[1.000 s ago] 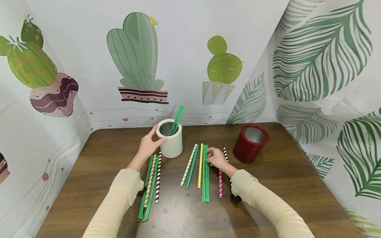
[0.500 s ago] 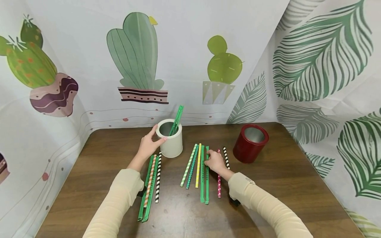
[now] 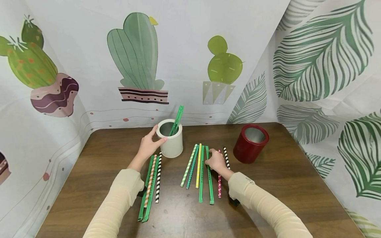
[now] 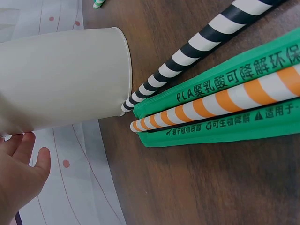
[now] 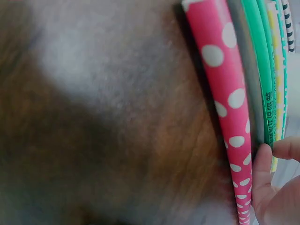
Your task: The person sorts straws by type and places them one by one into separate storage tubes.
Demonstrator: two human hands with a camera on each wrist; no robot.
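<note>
My left hand [image 3: 148,143] holds the white can [image 3: 173,147] at its rim, thumb at the front and fingers at the left side. A green paper-wrapped straw [image 3: 177,120] leans up out of the can. In the middle, my right hand [image 3: 216,161] pinches a green paper-wrapped straw [image 3: 210,190] near its upper part, between thumb and index finger [image 5: 284,149]. Another green wrapped straw [image 3: 201,185] lies just left of it. The pink dotted straw [image 5: 220,79] lies under my right hand, partly hidden in the head view.
Left of these lie yellow [image 3: 198,168], teal dotted [image 3: 192,167] and green-striped [image 3: 189,165] straws. By my left forearm are black-striped [image 3: 158,181], orange-striped [image 4: 201,107] and green wrapped straws. A red can [image 3: 248,148] and another black-striped straw [image 3: 226,157] are at the right.
My right hand has shifted slightly left, then back right, separating the two green wrapped straws; the pinched one now slants with its near end further right. The left hand stays put.
</note>
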